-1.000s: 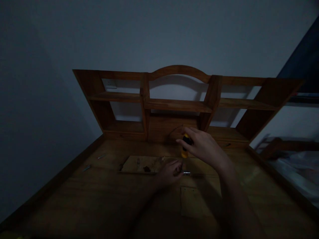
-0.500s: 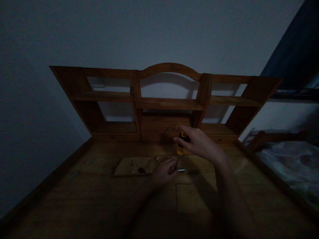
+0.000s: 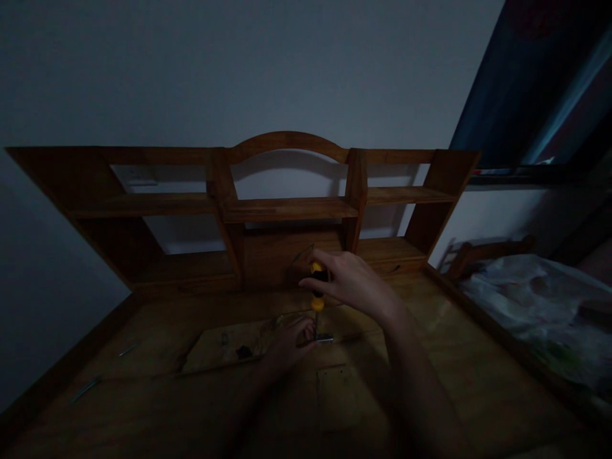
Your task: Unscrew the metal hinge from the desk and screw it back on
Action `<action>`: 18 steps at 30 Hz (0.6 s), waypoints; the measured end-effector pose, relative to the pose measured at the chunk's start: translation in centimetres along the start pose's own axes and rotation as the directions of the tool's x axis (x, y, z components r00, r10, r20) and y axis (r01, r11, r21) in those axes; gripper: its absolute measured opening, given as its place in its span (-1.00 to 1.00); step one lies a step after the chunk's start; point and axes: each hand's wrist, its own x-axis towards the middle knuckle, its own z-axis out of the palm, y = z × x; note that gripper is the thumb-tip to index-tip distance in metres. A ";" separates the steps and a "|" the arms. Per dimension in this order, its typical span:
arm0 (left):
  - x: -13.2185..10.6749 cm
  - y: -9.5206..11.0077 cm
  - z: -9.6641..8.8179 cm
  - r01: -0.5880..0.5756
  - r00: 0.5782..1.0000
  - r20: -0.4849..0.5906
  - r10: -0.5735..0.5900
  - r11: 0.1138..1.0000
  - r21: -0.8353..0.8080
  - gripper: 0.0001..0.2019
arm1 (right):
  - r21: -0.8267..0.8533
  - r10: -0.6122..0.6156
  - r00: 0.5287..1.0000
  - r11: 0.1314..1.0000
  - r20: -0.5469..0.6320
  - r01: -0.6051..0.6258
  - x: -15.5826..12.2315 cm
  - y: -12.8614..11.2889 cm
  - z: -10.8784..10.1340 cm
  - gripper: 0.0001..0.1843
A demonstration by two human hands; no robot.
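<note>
My right hand (image 3: 351, 280) is closed around the yellow and black handle of a screwdriver (image 3: 318, 304), held nearly upright with its shaft pointing down. The shaft's lower end meets or stands just beside a small shiny metal piece (image 3: 326, 338) on the wooden desktop (image 3: 396, 376). Pinched at that spot, the fingers of my left hand (image 3: 291, 341) hold the metal piece's left end. They hide part of it, and its exact kind is too dark to make out.
A long pale board (image 3: 215, 344) with a dark hole lies under my left hand. Thin metal rods (image 3: 85, 390) rest on the left. Behind stands a wooden shelf unit (image 3: 287, 207) against the wall. Off the right edge is a plastic bag (image 3: 530, 299).
The view has turned to the right, so everything sits further left. The screwdriver looks more upright, its shaft down at the metal piece. Both hands keep their hold.
</note>
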 end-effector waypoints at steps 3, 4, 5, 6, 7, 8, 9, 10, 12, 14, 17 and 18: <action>0.0 0.2 0.0 0.013 1.000 -0.003 -0.013 1.000 0.025 -0.89 | 0.092 -0.031 0.999 0.995 0.038 0.027 -0.2 0.2 -0.1 -0.68; 0.0 0.2 0.0 0.015 1.000 -0.007 -0.015 0.999 0.037 -0.88 | 0.130 -0.050 0.997 0.991 0.055 0.042 -0.2 0.4 -0.2 -0.63; -0.1 0.2 0.0 0.015 1.000 -0.008 -0.015 0.999 0.047 -0.88 | 0.162 -0.070 0.995 0.985 0.071 0.057 -0.3 0.5 -0.3 -0.60; -0.1 0.2 0.0 0.014 1.000 -0.009 -0.014 0.998 0.055 -0.88 | 0.185 -0.088 0.993 0.980 0.082 0.072 -0.4 0.6 -0.4 -0.59; -0.2 0.2 0.1 0.011 1.000 -0.008 -0.011 0.998 0.060 -0.88 | 0.200 -0.104 0.991 0.976 0.087 0.085 -0.4 0.7 -0.5 -0.62; -0.2 0.1 0.1 0.010 1.000 -0.010 -0.009 0.998 0.063 -0.88 | 0.206 -0.112 0.990 0.974 0.085 0.093 -0.4 0.7 -0.5 -0.65; -0.3 0.1 0.1 0.011 1.000 -0.008 -0.011 0.998 0.063 -0.88 | 0.203 -0.112 0.991 0.975 0.078 0.094 -0.3 0.7 -0.4 -0.69; -0.3 0.1 0.1 0.016 1.000 -0.008 -0.016 0.998 0.061 -0.88 | 0.184 -0.102 0.993 0.979 0.063 0.089 -0.3 0.7 -0.3 -0.71; -0.3 0.3 0.1 0.031 0.999 -0.014 -0.030 0.998 0.052 -0.86 | 0.101 -0.057 0.998 0.993 0.020 0.054 0.0 0.6 0.0 -0.71; -0.3 0.4 0.0 0.039 0.999 -0.020 -0.038 0.998 0.045 -0.86 | 0.003 -0.002 1.000 1.000 -0.022 0.003 0.2 0.5 0.3 -0.62; -0.3 0.5 -0.1 0.016 1.000 -0.027 -0.014 0.998 0.059 -0.88 | 0.012 0.006 1.000 1.000 -0.006 -0.006 0.3 0.4 0.3 -0.61; -0.3 0.5 -0.1 0.002 1.000 -0.026 -0.001 0.998 0.065 -0.88 | 0.061 -0.017 1.000 0.998 0.022 0.015 0.3 0.4 0.2 -0.66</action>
